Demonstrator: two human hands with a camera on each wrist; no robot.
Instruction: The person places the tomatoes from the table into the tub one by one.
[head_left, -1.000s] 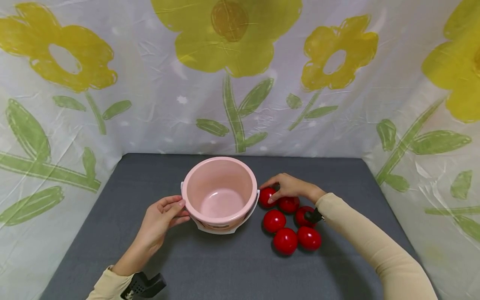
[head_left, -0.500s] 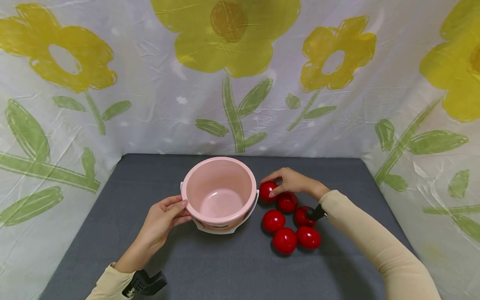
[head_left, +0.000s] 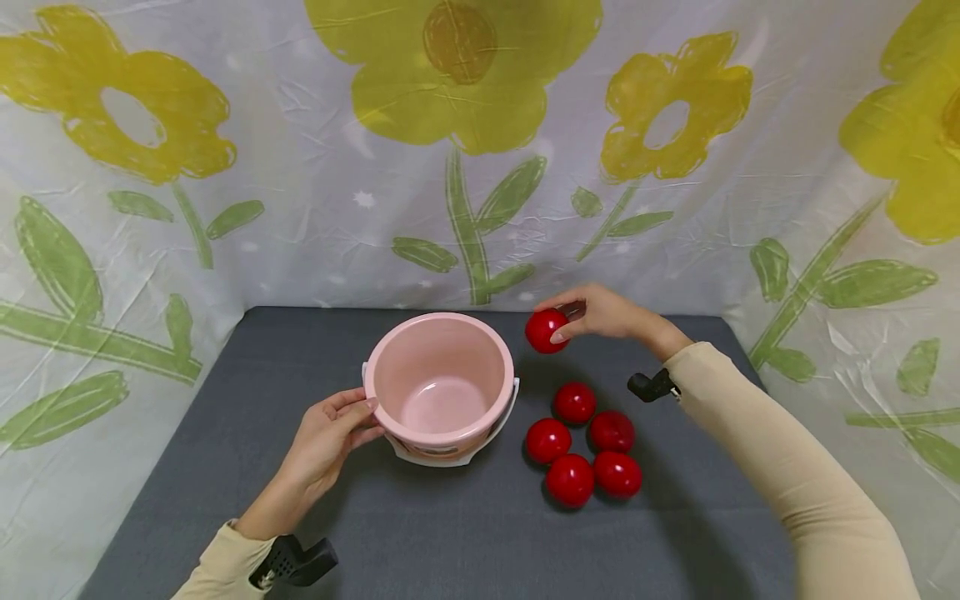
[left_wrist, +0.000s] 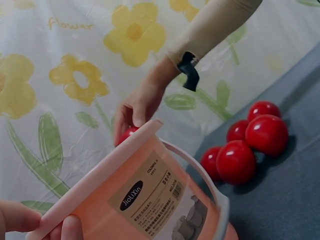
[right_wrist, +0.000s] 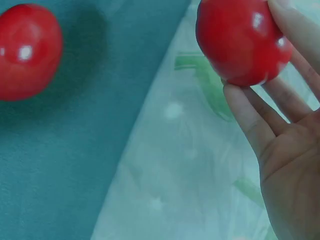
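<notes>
My left hand (head_left: 324, 446) pinches the left rim of a pink plastic bucket (head_left: 442, 358), which stands upright with nothing inside. In the left wrist view, thumb and fingers grip that rim, and a paper label (left_wrist: 155, 192) shows on the bucket's side. Right of and behind the bucket, my right hand (head_left: 611, 314) holds a glossy red tomato (head_left: 546, 331) between thumb and fingers, raised above the table. The right wrist view shows the same tomato (right_wrist: 242, 40) resting in the fingertips. Several more tomatoes (head_left: 575, 403) lie grouped on the table, right of the bucket.
A dark grey cloth covers the table (head_left: 465, 542). Behind it and along both sides hangs a pale sheet (head_left: 315, 208) printed with yellow flowers. The bucket's white handle (head_left: 504, 425) hangs down around its front right side.
My right hand has lifted one tomato from the group, moving it up and toward the back of the table. The left hand and bucket have stayed in place.
</notes>
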